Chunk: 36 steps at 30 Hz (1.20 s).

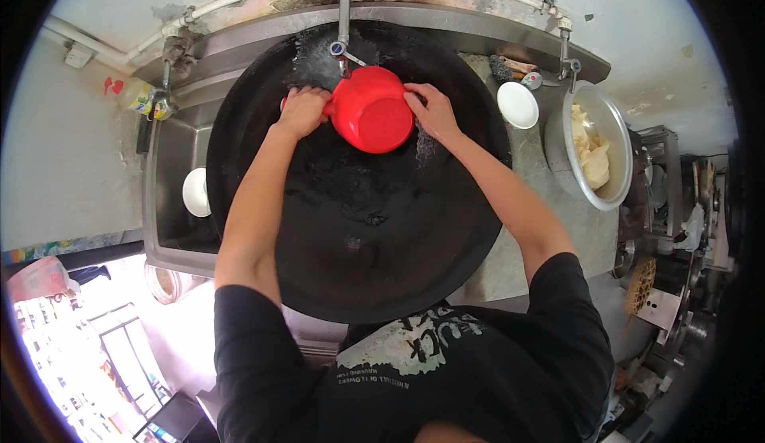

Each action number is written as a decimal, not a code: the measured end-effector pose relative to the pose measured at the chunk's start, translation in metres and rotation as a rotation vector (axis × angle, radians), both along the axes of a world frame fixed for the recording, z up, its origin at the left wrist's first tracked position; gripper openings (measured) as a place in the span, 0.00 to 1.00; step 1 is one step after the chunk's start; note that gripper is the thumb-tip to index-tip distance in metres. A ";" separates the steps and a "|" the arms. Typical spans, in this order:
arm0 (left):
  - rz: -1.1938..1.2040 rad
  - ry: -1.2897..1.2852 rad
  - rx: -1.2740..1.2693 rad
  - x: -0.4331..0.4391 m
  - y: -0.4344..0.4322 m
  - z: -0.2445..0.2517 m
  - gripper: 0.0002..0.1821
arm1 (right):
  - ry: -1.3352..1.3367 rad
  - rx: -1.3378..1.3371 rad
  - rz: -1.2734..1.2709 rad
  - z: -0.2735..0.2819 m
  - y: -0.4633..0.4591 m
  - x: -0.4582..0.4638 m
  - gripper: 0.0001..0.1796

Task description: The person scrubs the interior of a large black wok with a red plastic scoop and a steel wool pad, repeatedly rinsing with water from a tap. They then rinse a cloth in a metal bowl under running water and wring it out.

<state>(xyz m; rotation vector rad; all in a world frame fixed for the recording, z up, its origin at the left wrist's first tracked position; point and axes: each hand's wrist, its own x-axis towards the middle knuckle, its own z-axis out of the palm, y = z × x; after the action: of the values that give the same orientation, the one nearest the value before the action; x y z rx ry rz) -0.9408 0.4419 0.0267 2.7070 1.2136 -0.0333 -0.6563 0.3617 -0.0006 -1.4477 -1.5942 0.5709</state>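
A red water dipper (375,111) is tipped with its round base turned up towards me, over the large black wok (382,264). My left hand (303,110) is closed around its handle on the left side. On the opposite side, my right hand (435,111) grips the dipper's rim area, the thumb lying against the outer wall. Just above the dipper is the tap (339,51), its spout end partly behind the red wall. Rippling water shows in the wok below the dipper. The inside of the dipper is hidden from me.
Under the wok's left side lies a steel sink (179,144) with a white bowl (195,192). On the right counter (574,246) are another white bowl (517,105), a scouring pad (499,69) and a large metal pot (615,144) holding pale dough. A second tap (571,65) overhangs that pot.
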 end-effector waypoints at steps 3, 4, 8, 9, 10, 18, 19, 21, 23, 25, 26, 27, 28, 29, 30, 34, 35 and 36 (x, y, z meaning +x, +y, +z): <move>0.083 -0.002 -0.171 -0.031 -0.031 0.022 0.14 | 0.125 -0.101 -0.031 -0.010 0.021 -0.014 0.18; 0.126 0.023 -0.226 -0.041 -0.043 0.029 0.13 | 0.136 -0.134 -0.029 -0.014 0.028 -0.019 0.18; 0.666 -0.340 -1.011 -0.064 -0.075 0.052 0.15 | -0.016 -0.180 -0.005 -0.030 0.045 -0.047 0.18; 0.704 -0.416 -1.065 -0.067 -0.082 0.056 0.15 | -0.034 -0.208 0.001 -0.033 0.048 -0.055 0.18; 0.738 -0.495 -1.116 -0.068 -0.091 0.059 0.15 | -0.059 -0.259 -0.007 -0.036 0.051 -0.062 0.17; 0.884 -0.921 -1.204 -0.072 -0.152 0.074 0.07 | -0.478 -0.048 0.195 -0.050 0.071 -0.098 0.27; 0.902 -0.974 -1.175 -0.070 -0.159 0.075 0.07 | -0.579 -0.010 0.157 -0.057 0.060 -0.101 0.28; 0.953 -1.066 -1.102 -0.063 -0.170 0.071 0.09 | -0.757 0.187 0.034 -0.079 0.018 -0.111 0.30; 0.952 -1.196 -1.050 -0.056 -0.177 0.065 0.10 | -0.875 0.173 0.220 -0.101 -0.032 -0.114 0.32; 1.001 -1.233 -1.002 -0.046 -0.181 0.055 0.12 | -0.704 0.184 0.556 -0.111 -0.061 -0.107 0.32; 1.005 -1.242 -0.973 -0.041 -0.183 0.048 0.13 | -0.593 0.146 0.444 -0.109 -0.063 -0.106 0.30; 1.011 -1.250 -0.946 -0.036 -0.187 0.042 0.13 | -0.516 0.029 0.357 -0.103 -0.066 -0.103 0.29; 1.029 -1.244 -0.920 -0.030 -0.189 0.036 0.14 | -0.467 -0.168 0.271 -0.093 -0.066 -0.101 0.28; 1.043 -1.258 -0.898 -0.025 -0.191 0.030 0.14 | -0.311 0.012 0.169 -0.080 -0.065 -0.100 0.28; 1.056 -1.267 -0.886 -0.019 -0.192 0.025 0.14 | -0.184 0.105 0.069 -0.064 -0.065 -0.100 0.27; 1.064 -1.349 -0.877 0.007 -0.191 0.017 0.13 | -0.220 0.437 0.207 -0.007 -0.085 -0.107 0.27; 1.059 -1.376 -0.883 0.012 -0.189 0.019 0.12 | -0.340 0.529 0.359 0.002 -0.085 -0.106 0.27; 1.043 -1.378 -0.905 0.016 -0.188 0.023 0.11 | -0.320 0.537 0.314 0.008 -0.086 -0.106 0.27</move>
<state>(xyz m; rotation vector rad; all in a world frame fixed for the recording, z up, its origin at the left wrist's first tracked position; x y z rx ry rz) -0.9252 0.2538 0.0496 0.6894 1.3121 0.9285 -0.7626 0.2761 0.0074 -0.9202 -2.0510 0.0586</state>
